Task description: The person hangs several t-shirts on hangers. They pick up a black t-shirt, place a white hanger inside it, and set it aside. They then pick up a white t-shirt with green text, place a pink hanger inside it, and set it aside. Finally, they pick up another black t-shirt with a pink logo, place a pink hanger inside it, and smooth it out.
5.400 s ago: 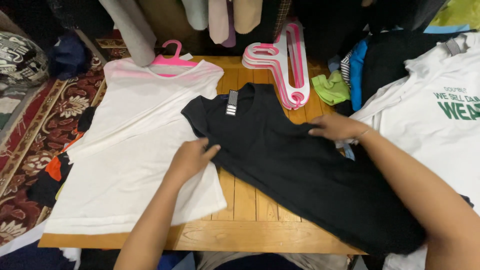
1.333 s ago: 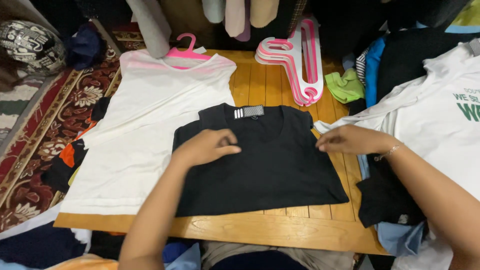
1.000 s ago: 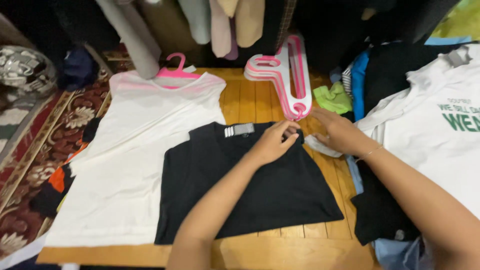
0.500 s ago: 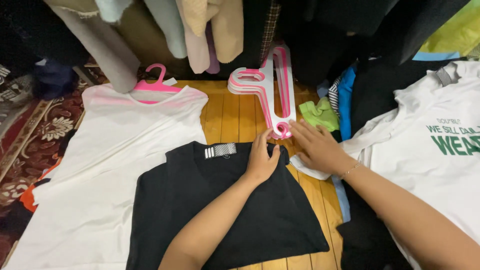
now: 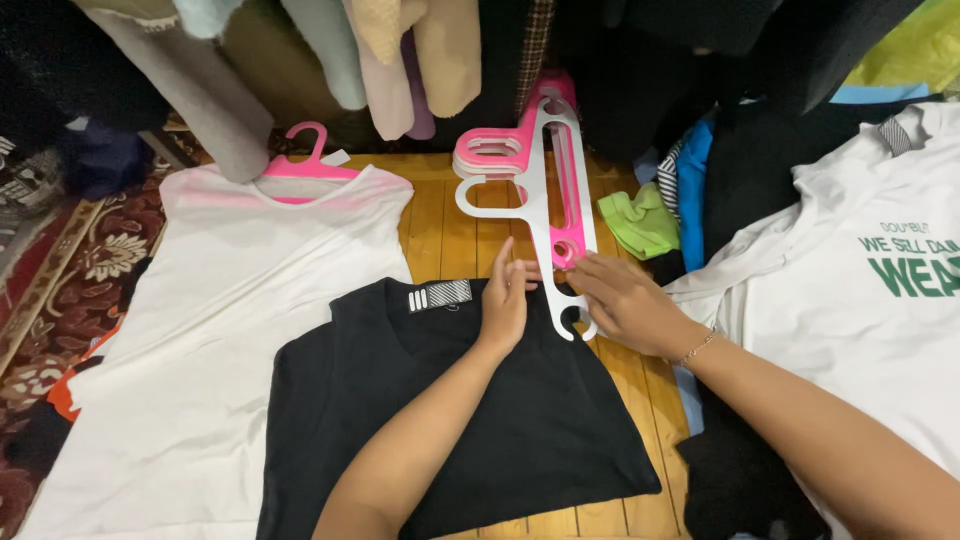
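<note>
Patterned red rug point(image 5: 60, 290) with a woven floral border lies at the far left, beside a table of warm wooden planks point(image 5: 450, 215). On those planks a white shirt point(image 5: 210, 350) of thin, smooth cloth is spread flat, its neck still on a pink hanger point(image 5: 305, 165) whose hook curls upward. Next to it, and overlapping its edge, lies a black shirt point(image 5: 470, 420), soft and matte, folded into a rough rectangle with a small striped label at the collar.

Left hand point(image 5: 505, 300) rests flat and open on the black shirt's upper right shoulder, fingertips reaching the lower end of a stack of hangers point(image 5: 545, 190). These are hard, flat plastic, white and pink, lying on the wood with their hooks pointing toward the person. Right hand point(image 5: 625, 300) lies just beside, fingers stretched loosely over the white hanger's hook end, touching it; it does not look closed around it.

Above, hanging clothes point(image 5: 400, 60) in grey, beige and pale tones drape down in thick folds. Right of the hangers sits a crumpled green cloth point(image 5: 640, 222) against a heap of dark and blue garments point(image 5: 720, 170). Farthest right, a white T-shirt point(image 5: 860, 300) with green lettering lies spread and lightly wrinkled.
</note>
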